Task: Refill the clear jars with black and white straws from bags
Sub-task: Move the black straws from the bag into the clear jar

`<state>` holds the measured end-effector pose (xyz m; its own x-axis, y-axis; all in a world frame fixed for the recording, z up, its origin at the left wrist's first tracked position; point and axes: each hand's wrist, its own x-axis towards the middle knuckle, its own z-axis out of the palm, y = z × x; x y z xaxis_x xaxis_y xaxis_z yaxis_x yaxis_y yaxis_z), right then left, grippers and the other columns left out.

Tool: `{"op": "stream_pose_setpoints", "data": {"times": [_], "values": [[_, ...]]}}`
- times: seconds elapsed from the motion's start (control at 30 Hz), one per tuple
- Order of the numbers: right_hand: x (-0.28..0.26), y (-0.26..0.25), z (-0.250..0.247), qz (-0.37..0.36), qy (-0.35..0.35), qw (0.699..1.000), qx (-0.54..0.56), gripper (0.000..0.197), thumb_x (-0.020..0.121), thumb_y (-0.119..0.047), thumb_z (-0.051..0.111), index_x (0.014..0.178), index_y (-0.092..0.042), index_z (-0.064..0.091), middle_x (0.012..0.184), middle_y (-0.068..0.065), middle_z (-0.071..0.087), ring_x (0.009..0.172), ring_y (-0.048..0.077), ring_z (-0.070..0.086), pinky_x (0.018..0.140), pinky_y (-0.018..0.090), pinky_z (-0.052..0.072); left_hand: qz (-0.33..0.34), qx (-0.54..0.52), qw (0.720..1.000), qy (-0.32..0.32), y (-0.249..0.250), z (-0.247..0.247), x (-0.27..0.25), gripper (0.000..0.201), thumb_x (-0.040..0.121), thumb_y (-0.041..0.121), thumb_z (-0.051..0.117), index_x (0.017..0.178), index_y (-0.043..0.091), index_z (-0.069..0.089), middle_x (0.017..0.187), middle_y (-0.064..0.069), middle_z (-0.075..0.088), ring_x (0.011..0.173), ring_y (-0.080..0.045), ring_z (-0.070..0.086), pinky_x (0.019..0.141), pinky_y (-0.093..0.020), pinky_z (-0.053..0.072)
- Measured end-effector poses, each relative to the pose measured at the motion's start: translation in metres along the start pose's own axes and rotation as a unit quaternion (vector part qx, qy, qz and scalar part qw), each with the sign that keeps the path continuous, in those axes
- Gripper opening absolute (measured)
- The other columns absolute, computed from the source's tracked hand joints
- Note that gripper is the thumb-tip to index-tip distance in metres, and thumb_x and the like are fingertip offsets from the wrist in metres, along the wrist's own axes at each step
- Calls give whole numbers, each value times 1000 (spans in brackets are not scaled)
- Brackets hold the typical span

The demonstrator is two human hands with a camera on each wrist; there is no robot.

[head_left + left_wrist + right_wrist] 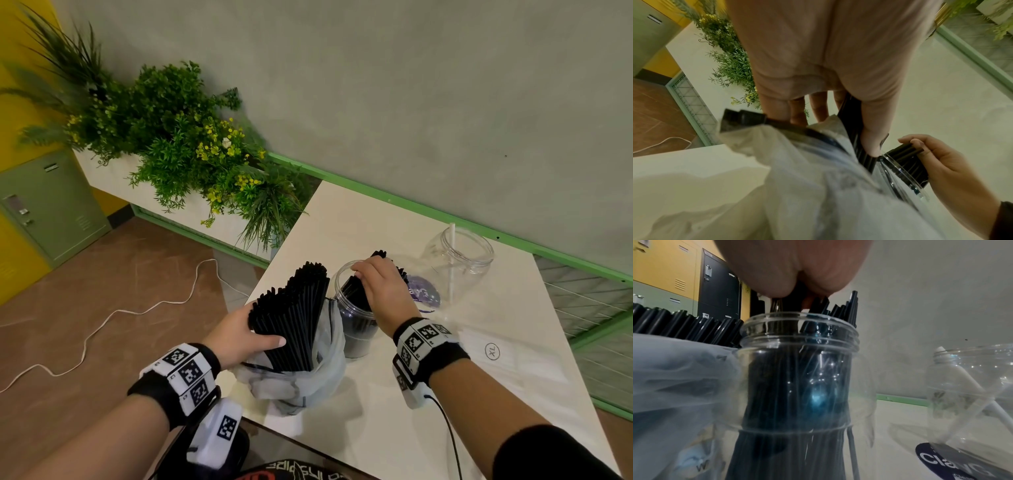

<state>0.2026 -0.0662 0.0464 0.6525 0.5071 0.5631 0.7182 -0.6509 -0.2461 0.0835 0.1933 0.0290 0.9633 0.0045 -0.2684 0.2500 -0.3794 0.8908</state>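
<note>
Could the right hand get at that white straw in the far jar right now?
Probably not at once: the right hand grips black straws in the near jar. The white straw itself stands unblocked.

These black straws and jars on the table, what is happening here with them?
A person is filling a clear jar with black straws. The right hand holds a small bunch of them at the jar's mouth, with their lower ends already inside. The left hand grips a big bundle of black straws standing in a plastic bag beside the jar. A second clear jar behind holds only one white straw.
</note>
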Motion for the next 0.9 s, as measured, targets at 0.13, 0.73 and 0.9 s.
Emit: {"op": "stream_pose_setpoints", "data": {"times": [0.13,0.73,0.9], "values": [[-1,0,0,-13,-1,997,-72,26,97,-20,42,96,-11,66,92,0,63,83,20,43,74,37,40,5,-4,1000,4,2,0,-2,64,43,56,75,102,43,54,106,17,65,101,-1,60,91,-27,47],[29,11,-9,-52,-17,997,-47,43,97,-38,42,74,-6,59,75,6,52,70,23,46,67,30,37,12,8,1000,13,7,1,-5,44,72,17,82,97,39,54,101,19,64,96,6,58,77,-12,44],[53,15,-13,13,0,1000,-23,10,91,-11,61,89,-2,61,89,13,54,82,25,49,73,32,42,10,5,1000,14,8,1,-6,44,72,17,82,97,39,53,102,18,64,96,5,58,78,-14,45]]}}
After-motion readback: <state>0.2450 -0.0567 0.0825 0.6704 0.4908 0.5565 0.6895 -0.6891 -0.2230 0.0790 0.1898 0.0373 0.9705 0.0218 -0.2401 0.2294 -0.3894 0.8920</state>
